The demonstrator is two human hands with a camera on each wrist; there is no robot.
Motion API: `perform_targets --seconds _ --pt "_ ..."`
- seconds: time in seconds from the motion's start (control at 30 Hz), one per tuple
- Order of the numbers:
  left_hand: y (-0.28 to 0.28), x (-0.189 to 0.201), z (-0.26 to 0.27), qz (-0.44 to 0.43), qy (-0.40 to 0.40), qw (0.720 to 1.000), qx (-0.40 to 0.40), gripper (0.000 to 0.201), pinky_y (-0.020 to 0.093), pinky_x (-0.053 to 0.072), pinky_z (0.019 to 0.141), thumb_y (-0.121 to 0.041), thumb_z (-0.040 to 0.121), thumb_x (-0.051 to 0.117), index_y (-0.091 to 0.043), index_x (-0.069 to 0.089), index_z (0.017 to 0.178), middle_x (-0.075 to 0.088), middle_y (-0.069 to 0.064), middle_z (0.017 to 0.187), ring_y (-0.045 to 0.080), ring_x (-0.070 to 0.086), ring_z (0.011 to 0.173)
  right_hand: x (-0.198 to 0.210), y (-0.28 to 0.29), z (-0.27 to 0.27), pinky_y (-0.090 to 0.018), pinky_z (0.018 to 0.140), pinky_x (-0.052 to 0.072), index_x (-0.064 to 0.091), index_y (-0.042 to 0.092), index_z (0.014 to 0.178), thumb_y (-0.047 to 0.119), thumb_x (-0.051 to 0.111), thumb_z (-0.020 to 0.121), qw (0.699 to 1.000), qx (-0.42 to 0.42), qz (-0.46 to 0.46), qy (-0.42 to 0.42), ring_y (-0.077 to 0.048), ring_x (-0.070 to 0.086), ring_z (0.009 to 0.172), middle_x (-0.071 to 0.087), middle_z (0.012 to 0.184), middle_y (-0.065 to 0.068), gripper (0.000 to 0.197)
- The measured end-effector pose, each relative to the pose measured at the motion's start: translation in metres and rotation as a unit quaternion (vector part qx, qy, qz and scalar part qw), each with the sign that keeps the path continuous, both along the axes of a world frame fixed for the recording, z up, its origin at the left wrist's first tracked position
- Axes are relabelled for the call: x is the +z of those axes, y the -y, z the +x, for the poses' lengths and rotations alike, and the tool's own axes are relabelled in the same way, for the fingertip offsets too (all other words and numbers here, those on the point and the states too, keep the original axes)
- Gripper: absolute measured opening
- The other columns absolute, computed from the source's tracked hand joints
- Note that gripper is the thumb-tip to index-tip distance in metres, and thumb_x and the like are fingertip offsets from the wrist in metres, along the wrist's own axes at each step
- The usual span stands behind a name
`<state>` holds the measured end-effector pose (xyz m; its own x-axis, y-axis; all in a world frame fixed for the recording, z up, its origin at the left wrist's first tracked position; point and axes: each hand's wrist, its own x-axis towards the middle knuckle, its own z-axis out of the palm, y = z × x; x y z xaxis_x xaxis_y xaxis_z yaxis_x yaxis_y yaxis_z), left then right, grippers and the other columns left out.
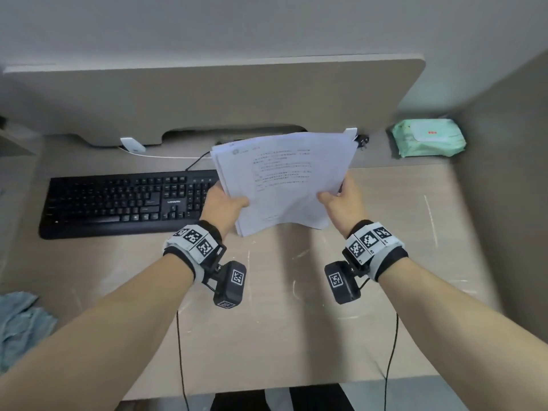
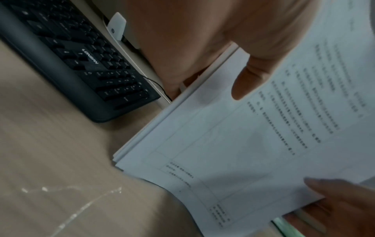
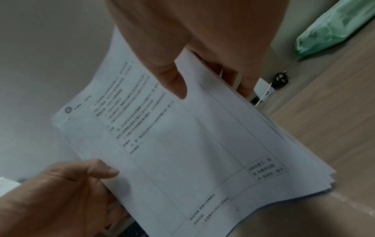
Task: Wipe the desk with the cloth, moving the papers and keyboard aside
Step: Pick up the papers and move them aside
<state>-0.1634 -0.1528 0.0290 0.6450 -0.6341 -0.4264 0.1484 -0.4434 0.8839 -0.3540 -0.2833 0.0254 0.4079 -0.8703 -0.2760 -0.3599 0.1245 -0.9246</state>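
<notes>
While we grip the papers [image 1: 284, 179] in left hand [image 1: 223, 206] and right hand [image 1: 344, 200] | streaked desk [image 1: 385, 221] | keyboard [image 1: 127, 201] left | grey partition [image 1: 207, 93] behind

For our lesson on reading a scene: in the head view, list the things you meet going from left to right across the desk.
Blue cloth → black keyboard → left hand → papers → right hand → green wipes packet.
</notes>
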Motion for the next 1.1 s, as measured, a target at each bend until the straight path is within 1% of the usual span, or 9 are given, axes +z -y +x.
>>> perform_targets --seconds 0.17,0.33,0.43,0.57,0.67,0.8,0.93,1.03,1.1 --pt "0.001 -0.005 -0.004 0.007 -0.031 0.999 0.022 0.044 0.041 0.053 0.089 0.016 0.073 0.051 -0.008 0.061 0.109 0.068 0.008 0.107 0.029 0.063 0.105 -0.015 0.004 -0.006 -0.027 0.082 0.050 0.061 0.017 0.109 -0.002 0.051 0.079 1.000 -0.012 0.003 -0.027 -0.015 0.063 0.096 0.068 0.104 0.003 0.037" --pt "0.007 -0.010 -0.017 -0.022 -0.060 0.997 0.042 0.036 0.036 0.051 0.083 0.012 0.063 0.049 -0.014 0.063 0.083 0.066 0.000 0.088 0.022 0.061 0.088 -0.014 0.000 -0.008 -0.008 0.061 0.037 0.050 0.027 0.081 -0.013 0.046 0.078 0.999 -0.018 -0.043 -0.020 0.006 0.047 0.067 0.048 0.075 0.020 0.040" --pt "0.007 -0.016 -0.017 -0.027 -0.062 0.997 0.034 0.034 0.038 0.050 0.080 0.000 0.051 0.050 -0.016 0.065 0.078 0.066 0.005 0.088 0.024 0.059 0.084 -0.021 0.002 -0.009 -0.012 0.065 0.039 0.055 0.017 0.098 -0.010 0.046 0.079 0.998 -0.009 -0.053 -0.036 0.005 0.050 0.073 0.054 0.082 0.016 0.034" --pt "0.005 -0.025 -0.015 0.001 -0.051 0.999 0.017 0.032 0.042 0.053 0.092 0.002 0.066 0.059 -0.024 0.067 0.082 0.071 -0.004 0.091 0.022 0.066 0.094 -0.026 0.003 -0.009 -0.022 0.078 0.040 0.059 0.012 0.106 -0.008 0.044 0.084 0.997 0.015 -0.031 -0.066 -0.010 0.055 0.087 0.062 0.096 0.005 0.033" --pt "0.004 -0.025 -0.009 0.024 -0.001 0.999 -0.032 0.023 0.038 0.054 0.087 -0.009 0.079 0.064 -0.017 0.069 0.100 0.071 -0.001 0.105 0.024 0.066 0.104 -0.022 0.006 -0.006 -0.025 0.082 0.046 0.061 0.009 0.114 -0.005 0.045 0.087 0.996 0.014 -0.037 -0.084 -0.016 0.059 0.097 0.066 0.107 -0.001 0.035" --pt "-0.017 -0.019 0.005 0.081 0.091 0.988 -0.099 0.034 0.029 0.048 0.092 -0.030 0.089 0.062 -0.010 0.066 0.116 0.068 0.000 0.115 0.017 0.062 0.105 -0.006 0.007 0.016 -0.022 0.070 0.041 0.054 0.016 0.099 -0.002 0.045 0.091 0.990 0.062 -0.048 -0.119 -0.010 0.052 0.075 0.055 0.085 0.006 0.021" --pt "-0.053 -0.009 0.040 0.087 0.086 0.991 -0.062 0.019 0.024 0.043 0.078 -0.023 0.088 0.066 -0.012 0.068 0.104 0.073 -0.001 0.088 0.010 0.059 0.079 0.013 -0.004 0.059 -0.010 0.054 0.039 0.056 0.006 0.116 -0.002 0.044 0.093 0.981 0.131 -0.078 -0.121 -0.018 0.054 0.081 0.061 0.097 -0.004 0.027" --pt "-0.091 -0.007 0.080 0.089 -0.008 0.996 0.005 0.009 0.025 0.036 0.055 -0.016 0.088 0.067 -0.009 0.063 0.082 0.053 0.005 0.046 0.012 0.042 0.048 0.022 -0.023 0.109 -0.018 0.053 0.035 0.056 0.007 0.098 -0.003 0.046 0.091 0.973 0.182 -0.081 -0.114 -0.013 0.046 0.064 0.054 0.076 0.004 0.016" --pt "-0.119 -0.015 0.109 0.094 -0.047 0.993 0.060 0.009 0.024 0.031 0.047 -0.016 0.088 0.068 -0.008 0.064 0.086 0.050 -0.002 0.053 0.014 0.038 0.045 0.024 -0.039 0.143 -0.019 0.055 0.034 0.055 0.013 0.093 0.001 0.050 0.091 0.959 0.239 -0.082 -0.128 -0.008 0.045 0.061 0.052 0.072 0.008 0.014"
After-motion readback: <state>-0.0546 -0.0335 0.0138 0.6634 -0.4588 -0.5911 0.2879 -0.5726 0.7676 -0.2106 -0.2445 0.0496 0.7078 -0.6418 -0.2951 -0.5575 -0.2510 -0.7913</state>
